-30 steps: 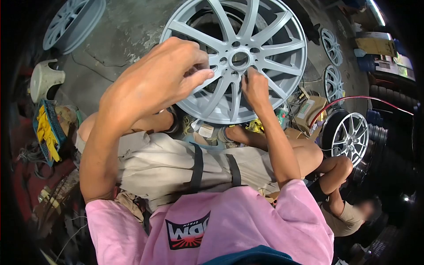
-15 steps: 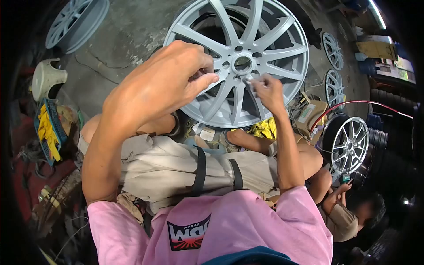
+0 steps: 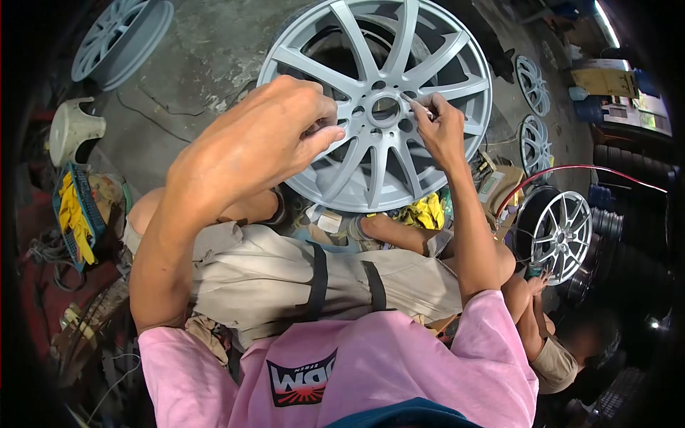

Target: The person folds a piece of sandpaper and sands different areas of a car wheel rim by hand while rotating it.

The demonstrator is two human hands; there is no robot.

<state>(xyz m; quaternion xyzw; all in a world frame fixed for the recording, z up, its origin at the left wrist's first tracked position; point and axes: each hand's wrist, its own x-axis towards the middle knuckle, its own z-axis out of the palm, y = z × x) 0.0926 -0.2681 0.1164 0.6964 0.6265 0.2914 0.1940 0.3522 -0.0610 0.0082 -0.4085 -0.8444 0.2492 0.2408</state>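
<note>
A large grey multi-spoke wheel rim [image 3: 378,164] lies face up in front of my knees, with the round centre hole and bolt holes showing. My left hand [image 3: 275,118] is over the rim's left spokes, fingers curled down and thumb close to them; whatever is inside the curl is hidden. At the right of the hub, my right hand [image 3: 439,125] has its fingertips pinched close to the metal beside a bolt hole. Something small may be in that pinch, but I cannot make it out.
Another grey rim [image 3: 125,43] leans at the upper left, near a pale plastic stool [image 3: 75,128]. A blue basket [image 3: 89,214] holds yellow cloth. More rims stand at right, including a silver one [image 3: 564,239] beside a seated person [image 3: 553,357]. A red hose [image 3: 571,167] arcs there.
My right hand has moved up from the lower right of the hub to its right side. My left hand stays nearly in place. The seated person's hand has lowered slightly toward the silver rim.
</note>
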